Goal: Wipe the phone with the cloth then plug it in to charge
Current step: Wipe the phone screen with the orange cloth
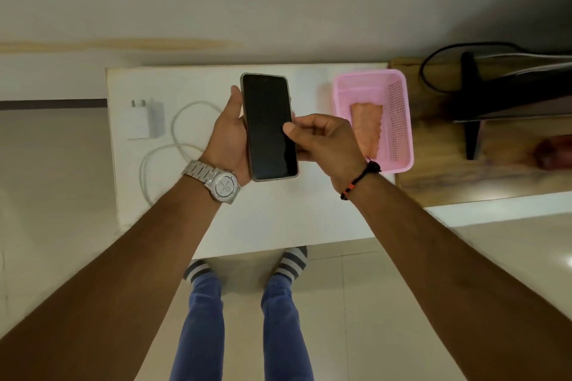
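Observation:
A black phone [267, 120] with a dark screen is held upright above the white table [278, 219]. My left hand [227, 138] grips its left edge from below and behind. My right hand [322, 139] pinches its right edge, thumb on the screen. An orange cloth [366, 127] lies in a pink basket [399, 120] to the right, apart from both hands. A white charger plug [145, 120] and its white cable [173, 148] lie on the table at the left.
A wooden surface [464, 170] adjoins the table on the right, carrying a black monitor stand [473, 108] and a black cord [430, 71]. A reddish blurred object [554, 153] lies near its right edge. My legs and striped socks show below the table's front edge.

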